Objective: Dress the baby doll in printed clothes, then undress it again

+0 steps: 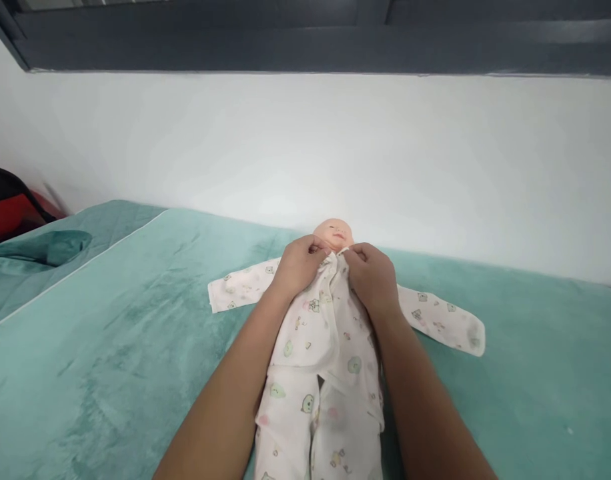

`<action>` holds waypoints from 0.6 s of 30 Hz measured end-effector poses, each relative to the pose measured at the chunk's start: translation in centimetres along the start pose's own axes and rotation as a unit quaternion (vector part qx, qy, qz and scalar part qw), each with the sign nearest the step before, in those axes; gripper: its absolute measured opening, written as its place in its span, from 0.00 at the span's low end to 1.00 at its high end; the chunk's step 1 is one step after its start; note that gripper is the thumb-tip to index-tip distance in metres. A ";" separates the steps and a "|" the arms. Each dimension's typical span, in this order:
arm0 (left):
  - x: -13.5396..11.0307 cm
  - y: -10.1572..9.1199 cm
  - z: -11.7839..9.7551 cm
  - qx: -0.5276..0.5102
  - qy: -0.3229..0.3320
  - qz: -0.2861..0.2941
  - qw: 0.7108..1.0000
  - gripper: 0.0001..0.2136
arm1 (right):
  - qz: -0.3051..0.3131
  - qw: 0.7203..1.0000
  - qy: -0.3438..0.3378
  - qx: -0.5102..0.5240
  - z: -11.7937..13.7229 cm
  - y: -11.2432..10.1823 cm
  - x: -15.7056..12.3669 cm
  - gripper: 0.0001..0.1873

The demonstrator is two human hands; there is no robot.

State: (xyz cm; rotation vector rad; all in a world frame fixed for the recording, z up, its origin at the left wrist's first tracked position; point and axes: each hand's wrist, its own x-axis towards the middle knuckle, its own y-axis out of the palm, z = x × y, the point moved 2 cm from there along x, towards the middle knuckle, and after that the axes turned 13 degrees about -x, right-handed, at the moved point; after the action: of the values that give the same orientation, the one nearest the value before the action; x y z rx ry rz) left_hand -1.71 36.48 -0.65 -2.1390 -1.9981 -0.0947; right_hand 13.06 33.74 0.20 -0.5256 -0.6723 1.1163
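Head view — the left hand (300,265) and right hand (372,273) are pinching the animal-print shirt (308,327) beneath the baby doll (334,231) head — apparently holding its front edges close.

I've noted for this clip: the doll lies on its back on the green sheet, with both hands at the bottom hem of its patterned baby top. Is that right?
Not quite: the head view shows the left hand and right hand at the neckline of the patterned baby top, not its bottom hem. The rest stands.
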 end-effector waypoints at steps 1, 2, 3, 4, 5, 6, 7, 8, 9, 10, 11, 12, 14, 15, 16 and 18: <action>0.0 0.0 0.0 -0.014 -0.003 -0.002 1.000 0.04 | -0.001 0.999 0.011 0.031 -0.1 -0.1 0.0 0.08; 0.0 -0.1 -0.1 -0.033 -0.009 -0.006 0.999 0.04 | -0.002 0.998 0.022 0.060 -0.1 -0.1 0.0 0.08; 0.0 -0.1 -0.2 -0.057 -0.016 -0.011 0.998 0.04 | -0.003 0.996 0.031 0.087 -0.1 -0.1 0.0 0.09; -0.1 -0.2 -0.2 -0.086 -0.025 -0.017 0.996 0.04 | -0.003 0.993 0.036 0.112 -0.1 -0.1 -0.1 0.09; -0.1 -0.2 -0.3 -0.116 -0.033 -0.022 0.993 0.04 | -0.001 0.990 0.037 0.136 -0.1 0.0 -0.2 0.09; -0.2 -0.2 -0.3 -0.142 -0.040 -0.026 0.989 0.04 | 0.002 0.987 0.036 0.158 0.0 0.1 -0.3 0.10; -0.2 -0.2 -0.4 -0.163 -0.047 -0.030 0.985 0.04 | 0.005 0.983 0.034 0.178 0.1 0.2 -0.4 0.10; -0.3 -0.2 -0.4 -0.178 -0.053 -0.030 0.982 0.04 | 0.008 0.981 0.033 0.193 0.1 0.3 -0.4 0.11; -0.3 -0.2 -0.4 -0.189 -0.057 -0.026 0.980 0.05 | 0.010 0.979 0.033 0.201 0.1 0.4 -0.4 0.11; -0.3 -0.1 -0.4 -0.196 -0.060 -0.020 0.978 0.05 | 0.011 0.979 0.033 0.203 0.1 0.4 -0.4 0.11; -0.3 0.0 -0.4 -0.201 -0.062 -0.013 0.977 0.05 | 0.011 0.979 0.031 0.201 0.0 0.5 -0.4 0.11; -0.4 0.0 -0.4 -0.204 -0.062 -0.006 0.977 0.06 | 0.012 0.980 0.028 0.197 0.0 0.6 -0.3 0.11; -0.4 0.2 -0.3 -0.207 -0.065 0.004 0.976 0.06 | 0.014 0.981 0.022 0.191 -0.1 0.6 -0.2 0.10; -0.4 0.2 -0.3 -0.206 -0.067 0.005 0.976 0.06 | 0.014 0.981 0.019 0.192 -0.1 0.7 -0.2 0.10; -0.4 0.2 -0.3 -0.204 -0.068 0.005 0.977 0.06 | 0.015 0.981 0.018 0.193 -0.1 0.7 -0.2 0.10; -0.4 0.2 -0.3 -0.197 -0.067 0.003 0.978 0.06 | 0.004 0.979 0.020 0.201 -0.1 0.7 -0.2 0.10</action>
State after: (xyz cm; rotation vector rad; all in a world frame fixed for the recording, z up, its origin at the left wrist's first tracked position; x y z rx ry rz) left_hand -1.50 35.97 -0.47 -2.4435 -2.1989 -0.3858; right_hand 12.63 33.78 -0.41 -0.2029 -0.3940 1.2071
